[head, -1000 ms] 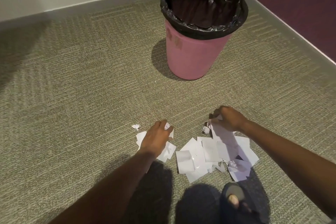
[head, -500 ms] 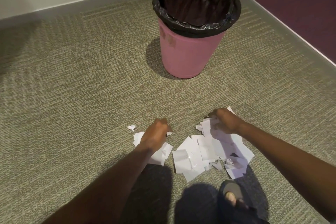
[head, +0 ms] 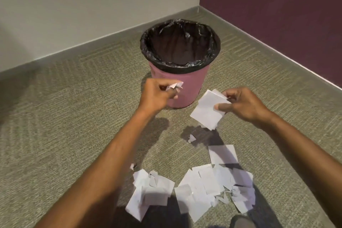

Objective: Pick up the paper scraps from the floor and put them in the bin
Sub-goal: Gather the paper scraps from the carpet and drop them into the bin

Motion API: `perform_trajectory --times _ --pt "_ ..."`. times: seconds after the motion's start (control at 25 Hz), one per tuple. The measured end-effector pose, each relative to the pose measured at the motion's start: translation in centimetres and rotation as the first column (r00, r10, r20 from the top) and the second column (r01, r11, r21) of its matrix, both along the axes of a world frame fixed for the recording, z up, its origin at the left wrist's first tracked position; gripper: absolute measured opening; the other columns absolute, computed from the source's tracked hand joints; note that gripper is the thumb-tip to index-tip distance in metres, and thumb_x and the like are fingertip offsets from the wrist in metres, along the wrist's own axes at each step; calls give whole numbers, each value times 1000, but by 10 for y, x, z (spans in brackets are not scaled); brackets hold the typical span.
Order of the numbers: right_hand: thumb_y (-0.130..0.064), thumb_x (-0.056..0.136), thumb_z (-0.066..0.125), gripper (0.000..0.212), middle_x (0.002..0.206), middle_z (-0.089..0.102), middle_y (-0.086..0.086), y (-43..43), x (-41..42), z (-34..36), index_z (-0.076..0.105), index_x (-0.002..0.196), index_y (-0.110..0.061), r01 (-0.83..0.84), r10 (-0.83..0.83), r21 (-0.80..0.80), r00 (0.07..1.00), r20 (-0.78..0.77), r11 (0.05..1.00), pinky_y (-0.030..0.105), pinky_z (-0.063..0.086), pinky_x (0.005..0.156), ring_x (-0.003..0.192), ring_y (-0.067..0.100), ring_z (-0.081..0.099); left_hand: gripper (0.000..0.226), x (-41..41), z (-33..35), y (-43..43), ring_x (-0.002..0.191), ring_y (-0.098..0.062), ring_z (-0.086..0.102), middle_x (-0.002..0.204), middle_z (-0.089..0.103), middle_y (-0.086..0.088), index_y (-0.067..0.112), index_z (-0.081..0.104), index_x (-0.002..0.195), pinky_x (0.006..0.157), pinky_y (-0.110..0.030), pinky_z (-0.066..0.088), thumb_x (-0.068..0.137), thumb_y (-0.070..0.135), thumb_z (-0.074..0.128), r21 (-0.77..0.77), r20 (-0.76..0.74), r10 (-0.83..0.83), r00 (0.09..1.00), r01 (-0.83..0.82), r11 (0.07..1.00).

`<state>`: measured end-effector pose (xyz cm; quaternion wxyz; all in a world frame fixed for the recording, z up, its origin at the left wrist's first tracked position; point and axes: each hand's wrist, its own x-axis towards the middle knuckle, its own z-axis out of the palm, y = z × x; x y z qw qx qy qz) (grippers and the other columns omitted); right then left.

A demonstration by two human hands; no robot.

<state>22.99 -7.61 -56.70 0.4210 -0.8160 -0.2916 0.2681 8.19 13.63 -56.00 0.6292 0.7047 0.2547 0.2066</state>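
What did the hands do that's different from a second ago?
Both hands rose off the carpet toward the bin. The left hand now pinches a small crumpled scrap, and the right hand grips some flat paper pieces, all picked up from the floor. The bin stayed in its corner, and the piles of scraps mostly still lie where they were.

Both hands, left hand (head: 157,96) and right hand (head: 244,105), pinch paper scraps (head: 208,113) near the pink bin (head: 185,85).
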Motion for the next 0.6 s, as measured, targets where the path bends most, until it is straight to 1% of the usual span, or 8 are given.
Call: perform_trajectory --times 0.04,0.12,0.16,0.24,0.32,0.44,0.52,0.6 --pt "-10 77 80 8 83 77 -3 3 3 18 75 82 -15 24 -24 52 1000 -5 998 33 58 68 77 15 73 27 9 20 7 73 -9 71 85 75 1 3 73 102 65 -21 59 77 -6 74 -11 61 18 998 -18 1000" --pt "-9 77 79 13 91 78 -1 11 13 54 75 89 -12 60 -59 193 998 -13 979 32 61 71 83 16 74 29 27 54 21 79 -14 73 91 75 -3 7 73 103 70 -24 60 76 -4 75 -43 120 48 992 -43 998" --pt "-8 79 78 13 95 77 1 16 18 71 74 91 -10 82 -81 284 997 -13 955 30 61 72 87 17 74 29 37 68 28 79 -15 73 92 76 -5 8 73 103 71 -26 60 77 -3 75 -60 121 57 991 -49 997" --pt "-6 82 75 13 102 75 5 30 30 102 72 94 -9 130 -138 471 990 -18 872 28 61 75 93 19 73 27 56 88 40 76 -16 73 90 75 -7 4 72 103 71 -26 61 78 -5 73 -103 102 70 992 -60 993" --pt "-6 84 73 13 105 73 8 49 44 122 69 96 -7 156 -180 578 984 -17 801 28 60 76 95 19 73 29 75 99 51 82 -22 71 93 73 -12 -1 71 103 73 -28 61 77 -13 70 -170 75 78 994 -64 983" --pt "-5 87 70 18 106 72 9 86 69 123 67 104 0 224 -254 565 967 -27 794 30 61 77 93 19 73 30 99 103 65 85 -23 69 101 70 -16 -4 69 105 73 -30 62 78 -15 67 -213 1 60 998 -59 975" --pt "-3 88 68 21 108 71 9 109 82 111 65 108 4 267 -284 495 958 -43 827 34 62 77 94 20 71 20 112 101 73 83 -22 68 96 68 -13 0 68 94 72 -32 62 79 -14 67 -192 -70 44 997 -56 980" --pt "-4 89 67 20 110 70 8 126 92 97 66 108 2 276 -288 415 957 -36 867 33 62 75 94 20 70 16 121 99 79 84 -24 68 94 64 -12 2 66 90 72 -34 62 79 -10 68 -164 -150 30 988 -55 985"
